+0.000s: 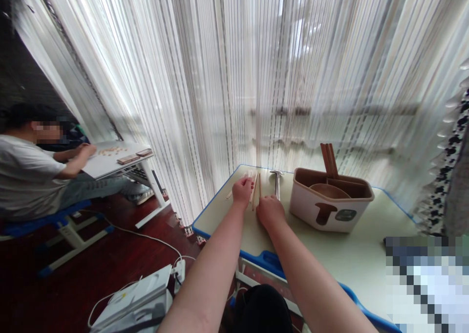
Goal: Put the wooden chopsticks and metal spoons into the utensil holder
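Thin wooden chopsticks (257, 188) lie on the pale table between my two hands. My left hand (243, 191) is closed over the far left part of this group, fingertips at the sticks and at a clear, shiny piece like plastic wrapping (250, 173); what it grips is hidden. Nearer to me, my right hand (271, 211) is curled around the near end of a chopstick. Just beyond the right hand, a metal ladle (277, 184) rests with its head away from me.
To the right stands a white and brown holder (331, 215), with a brown bowl (330, 191) inside and dark brown chopsticks (329, 161) upright in it. The blue-edged table (366, 255) meets a curtain (205, 103). At left, a person (29, 171) sits at another table (106, 163).
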Demonstrator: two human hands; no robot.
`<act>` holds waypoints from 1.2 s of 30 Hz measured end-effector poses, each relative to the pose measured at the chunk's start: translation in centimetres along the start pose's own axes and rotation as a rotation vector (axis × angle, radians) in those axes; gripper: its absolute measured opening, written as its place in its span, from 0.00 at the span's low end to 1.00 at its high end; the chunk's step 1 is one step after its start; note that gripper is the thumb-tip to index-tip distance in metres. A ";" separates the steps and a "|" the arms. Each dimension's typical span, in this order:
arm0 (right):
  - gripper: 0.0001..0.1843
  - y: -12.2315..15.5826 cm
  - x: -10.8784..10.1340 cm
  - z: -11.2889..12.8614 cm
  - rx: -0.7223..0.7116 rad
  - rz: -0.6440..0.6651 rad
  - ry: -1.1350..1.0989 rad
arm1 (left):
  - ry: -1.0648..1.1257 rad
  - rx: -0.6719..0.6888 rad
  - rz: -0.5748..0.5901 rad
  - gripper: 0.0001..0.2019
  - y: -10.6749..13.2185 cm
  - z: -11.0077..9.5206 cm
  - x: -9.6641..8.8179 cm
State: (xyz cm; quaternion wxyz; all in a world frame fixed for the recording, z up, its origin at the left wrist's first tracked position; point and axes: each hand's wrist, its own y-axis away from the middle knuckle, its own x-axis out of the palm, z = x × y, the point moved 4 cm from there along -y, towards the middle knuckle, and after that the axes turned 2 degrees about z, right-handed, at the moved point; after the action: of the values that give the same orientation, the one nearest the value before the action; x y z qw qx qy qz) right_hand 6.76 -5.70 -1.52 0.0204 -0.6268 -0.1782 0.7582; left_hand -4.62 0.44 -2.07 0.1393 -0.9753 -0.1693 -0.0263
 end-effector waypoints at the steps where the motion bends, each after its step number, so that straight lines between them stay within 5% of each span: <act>1: 0.12 0.0 0.1 0.0 0.027 -0.005 0.005 | -0.095 0.089 0.009 0.10 0.1 -0.1 0.1; 4: 0.14 -0.1 0.3 0.1 0.101 0.003 0.017 | -0.247 0.249 0.026 0.08 0.4 -0.1 0.4; 12: 0.14 0.2 0.0 -0.1 0.211 0.077 0.002 | 0.061 -0.122 -0.056 0.09 -1.0 1.2 0.2; 24: 0.14 0.4 -0.5 -1.0 0.312 0.141 -0.190 | 0.194 -0.156 0.054 0.08 -0.3 1.3 1.1; 31: 0.16 0.1 -1.2 -2.0 0.315 0.060 -0.377 | 0.331 -0.236 0.036 0.08 -0.9 2.6 1.2; 36: 0.14 0.1 -1.0 -1.7 0.289 0.081 -0.809 | 0.467 -0.288 0.132 0.05 -0.9 2.5 1.8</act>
State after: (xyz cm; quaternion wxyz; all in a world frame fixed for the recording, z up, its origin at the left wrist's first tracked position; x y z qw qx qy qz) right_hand 8.61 -5.61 -0.85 0.0070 -0.2763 -0.0390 0.9603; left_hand -3.20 2.50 -4.07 0.0361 -0.9615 -0.0632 -0.2650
